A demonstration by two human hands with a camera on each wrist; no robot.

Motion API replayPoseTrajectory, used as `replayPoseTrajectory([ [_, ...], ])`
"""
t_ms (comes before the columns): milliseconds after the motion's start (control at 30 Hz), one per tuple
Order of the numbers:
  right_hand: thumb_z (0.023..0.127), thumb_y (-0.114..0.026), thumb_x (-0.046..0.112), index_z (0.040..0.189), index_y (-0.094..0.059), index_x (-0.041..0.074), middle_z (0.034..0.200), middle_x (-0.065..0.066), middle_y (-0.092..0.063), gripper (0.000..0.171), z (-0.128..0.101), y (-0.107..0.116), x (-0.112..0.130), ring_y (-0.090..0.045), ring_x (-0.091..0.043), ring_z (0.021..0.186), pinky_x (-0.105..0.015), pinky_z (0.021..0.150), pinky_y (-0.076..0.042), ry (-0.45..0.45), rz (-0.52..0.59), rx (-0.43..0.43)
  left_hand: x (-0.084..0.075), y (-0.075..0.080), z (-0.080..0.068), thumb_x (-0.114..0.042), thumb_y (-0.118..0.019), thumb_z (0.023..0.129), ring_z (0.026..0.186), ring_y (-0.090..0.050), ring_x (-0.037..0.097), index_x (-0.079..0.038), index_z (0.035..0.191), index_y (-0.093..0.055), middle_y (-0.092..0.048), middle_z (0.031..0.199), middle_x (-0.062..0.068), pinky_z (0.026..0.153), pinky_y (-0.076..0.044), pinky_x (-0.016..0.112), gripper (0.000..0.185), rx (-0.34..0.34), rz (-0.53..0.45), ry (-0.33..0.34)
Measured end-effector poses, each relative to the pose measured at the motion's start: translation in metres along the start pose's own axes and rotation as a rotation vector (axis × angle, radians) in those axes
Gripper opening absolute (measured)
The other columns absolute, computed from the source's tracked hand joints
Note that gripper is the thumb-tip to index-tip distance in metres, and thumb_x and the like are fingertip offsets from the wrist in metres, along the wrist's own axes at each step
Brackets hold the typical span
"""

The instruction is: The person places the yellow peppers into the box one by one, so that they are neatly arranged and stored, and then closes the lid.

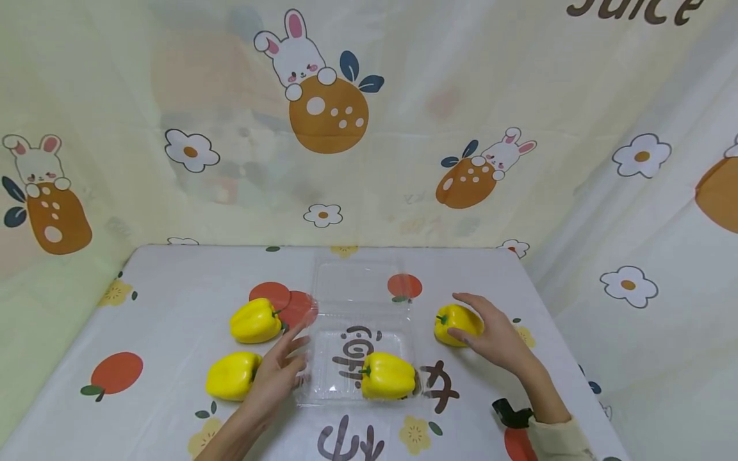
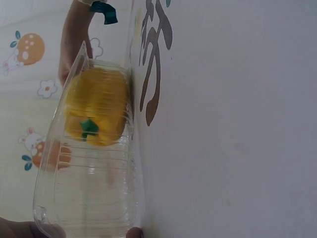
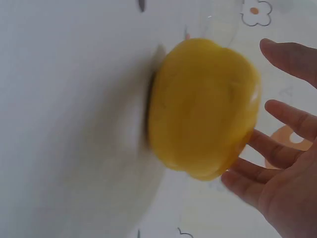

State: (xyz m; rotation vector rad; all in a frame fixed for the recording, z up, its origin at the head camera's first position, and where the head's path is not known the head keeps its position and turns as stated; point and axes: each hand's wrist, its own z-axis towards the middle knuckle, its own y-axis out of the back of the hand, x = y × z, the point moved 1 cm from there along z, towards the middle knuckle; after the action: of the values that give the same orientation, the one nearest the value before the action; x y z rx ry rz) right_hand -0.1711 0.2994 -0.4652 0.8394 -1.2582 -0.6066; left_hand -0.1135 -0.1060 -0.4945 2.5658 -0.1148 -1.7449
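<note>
Right hand (image 1: 492, 336) spread open against a yellow bell pepper (image 1: 457, 323), left hand (image 1: 277, 371) loose-fingered, touching the clear clamshell box (image 1: 360, 320).

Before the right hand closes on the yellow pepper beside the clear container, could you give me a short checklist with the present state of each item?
1. Right hand open, fingers spread at the right pepper: ok.
2. That pepper resting on the table, outside the clear container: ok.
3. Firm contact between fingers and pepper: cannot tell; the right wrist view shows them close beside it.
4. Left hand at the container's left edge: ok.
5. Free room in the tray beside the pepper inside: ok.
6. Two left peppers clear of the container: ok.
</note>
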Motion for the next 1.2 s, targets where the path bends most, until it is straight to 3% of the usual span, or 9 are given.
replayPoseTrajectory([
  [333, 0.09, -0.086, 0.03, 0.154, -0.049, 0.005, 0.156, -0.024, -0.053, 0.079, 0.003, -0.005, -0.014, -0.052, -0.049, 0.141, -0.066, 0.115, -0.046, -0.011, 0.034, 0.008, 0.0, 0.001, 0.0, -0.006, -0.054, 0.101, 0.138, -0.054, 0.043, -0.034, 0.161, -0.044, -0.048, 0.163, 0.018, 0.101, -0.061, 0.045, 0.067, 0.0, -0.001, -0.011],
  [800, 0.09, -0.084, 0.038, 0.154, -0.05, 0.006, 0.154, -0.021, -0.056, 0.079, -0.002, -0.009, -0.027, -0.058, -0.04, 0.13, -0.061, 0.109, -0.053, -0.052, 0.064, 0.025, -0.002, 0.0, -0.002, -0.007, -0.054, 0.102, 0.143, -0.052, 0.043, -0.032, 0.163, -0.041, -0.047, 0.163, 0.018, 0.105, -0.059, 0.049, 0.068, -0.005, 0.0, 0.007],
  [933, 0.09, -0.084, 0.038, 0.154, -0.05, 0.007, 0.154, -0.021, -0.057, 0.079, -0.001, -0.012, -0.03, -0.059, -0.037, 0.127, -0.058, 0.109, -0.053, -0.061, 0.071, 0.029, -0.001, 0.001, -0.001, -0.008, -0.054, 0.103, 0.143, -0.051, 0.044, -0.031, 0.164, -0.039, -0.046, 0.164, 0.02, 0.106, -0.059, 0.05, 0.067, -0.003, 0.001, 0.005],
  [1200, 0.091, -0.084, 0.036, 0.154, -0.049, 0.009, 0.155, -0.022, -0.055, 0.078, 0.0, -0.014, -0.033, -0.056, -0.042, 0.134, -0.065, 0.116, -0.047, -0.06, 0.112, 0.036, 0.001, 0.001, 0.0, -0.008, -0.053, 0.104, 0.142, -0.052, 0.045, -0.03, 0.165, -0.038, -0.046, 0.164, 0.021, 0.103, -0.06, 0.048, 0.067, -0.002, -0.006, -0.004],
])
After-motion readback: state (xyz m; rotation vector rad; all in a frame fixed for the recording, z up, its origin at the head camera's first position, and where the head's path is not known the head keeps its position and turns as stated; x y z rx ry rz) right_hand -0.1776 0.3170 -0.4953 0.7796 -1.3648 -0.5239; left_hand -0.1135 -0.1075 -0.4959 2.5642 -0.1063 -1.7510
